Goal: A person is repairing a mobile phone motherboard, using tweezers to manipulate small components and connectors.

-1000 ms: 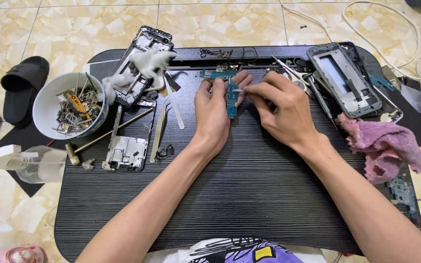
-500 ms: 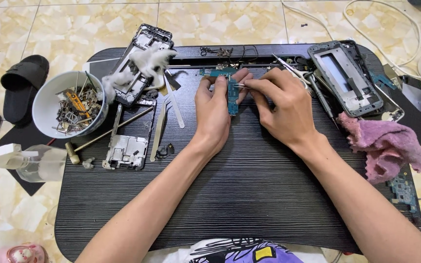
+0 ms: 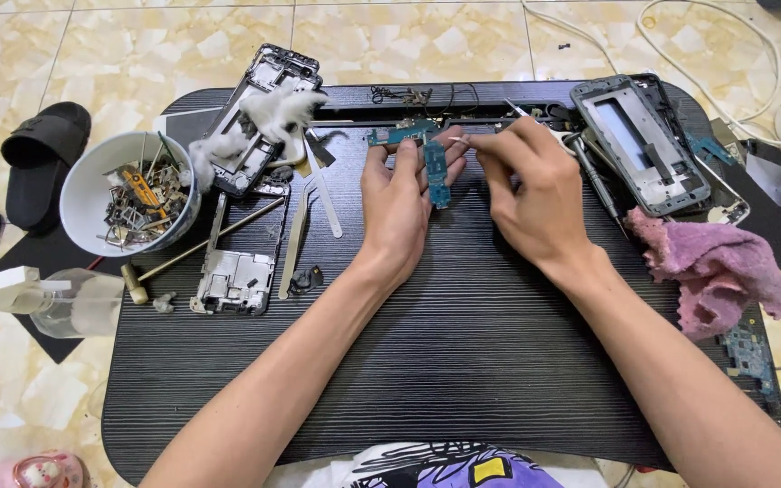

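I am pinching a small blue-green circuit board (image 3: 437, 173) in my left hand (image 3: 401, 203) while my right hand (image 3: 535, 185) is gripping a thin tool; phone frames (image 3: 642, 145) are lying stripped, reassembly undone.

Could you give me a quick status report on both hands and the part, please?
Left hand pinching small teal circuit board. Right hand holding thin tool tip against it. Tweezers lying left, clear.
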